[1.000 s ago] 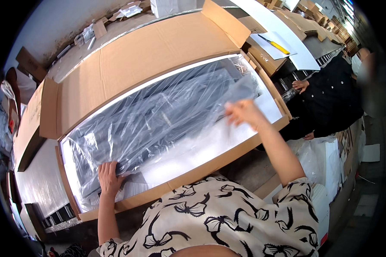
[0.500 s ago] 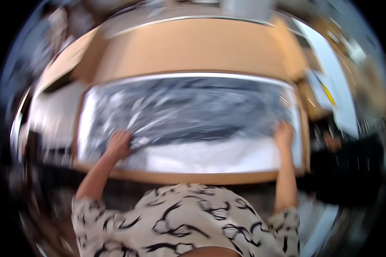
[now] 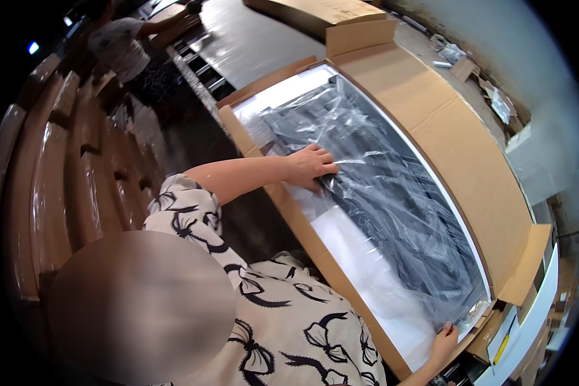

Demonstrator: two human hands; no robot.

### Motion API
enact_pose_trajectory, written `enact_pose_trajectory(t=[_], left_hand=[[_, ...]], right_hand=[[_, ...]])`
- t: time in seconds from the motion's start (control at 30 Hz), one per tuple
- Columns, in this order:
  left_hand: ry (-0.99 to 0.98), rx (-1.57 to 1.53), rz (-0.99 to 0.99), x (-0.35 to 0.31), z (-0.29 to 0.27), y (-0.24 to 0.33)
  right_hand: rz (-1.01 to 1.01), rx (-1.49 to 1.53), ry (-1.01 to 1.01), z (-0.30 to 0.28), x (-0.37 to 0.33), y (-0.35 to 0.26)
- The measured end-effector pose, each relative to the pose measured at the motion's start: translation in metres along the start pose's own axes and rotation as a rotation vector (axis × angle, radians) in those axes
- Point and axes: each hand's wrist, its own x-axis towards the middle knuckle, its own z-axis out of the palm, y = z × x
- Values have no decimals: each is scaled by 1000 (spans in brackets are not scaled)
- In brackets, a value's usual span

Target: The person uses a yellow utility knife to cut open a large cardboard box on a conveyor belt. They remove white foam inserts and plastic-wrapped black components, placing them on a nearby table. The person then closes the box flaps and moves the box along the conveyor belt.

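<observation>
Inside a long open cardboard box [image 3: 424, 106] lie dark, folded-looking contents in a clear plastic bag [image 3: 379, 180], set within white foam lining [image 3: 360, 251]. My left hand [image 3: 310, 166] rests palm down on the bag toward the box's far end, its fingers a little apart and bent over the film. Low at the right, my right hand [image 3: 445, 340] is at the bag's near corner, fingertips pinched on the film. What lies beneath the plastic cannot be made out exactly.
A yellow-handled tool [image 3: 503, 344] lies on a white board [image 3: 527, 328] at the lower right. Long wrapped brown packages [image 3: 51, 186] are stacked at left. Behind stands a grey-topped table [image 3: 257, 42], with another person [image 3: 119, 48] at the upper left. Scraps [image 3: 495, 103] litter the far floor.
My view has swung and tilted, so the box now runs diagonally. Both hands stay at the plastic bag; the right one is now at its near corner.
</observation>
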Motion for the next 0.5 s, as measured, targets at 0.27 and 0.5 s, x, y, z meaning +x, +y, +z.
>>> enact_pose_trajectory(t=[0.27, 0.5], left_hand=[[172, 101, -798, 27, -27, -92], [147, -20, -897, -42, 17, -88]], right_hand=[[-460, -190, 294, -17, 112, -70], [-392, -350, 263, 52, 121, -91]])
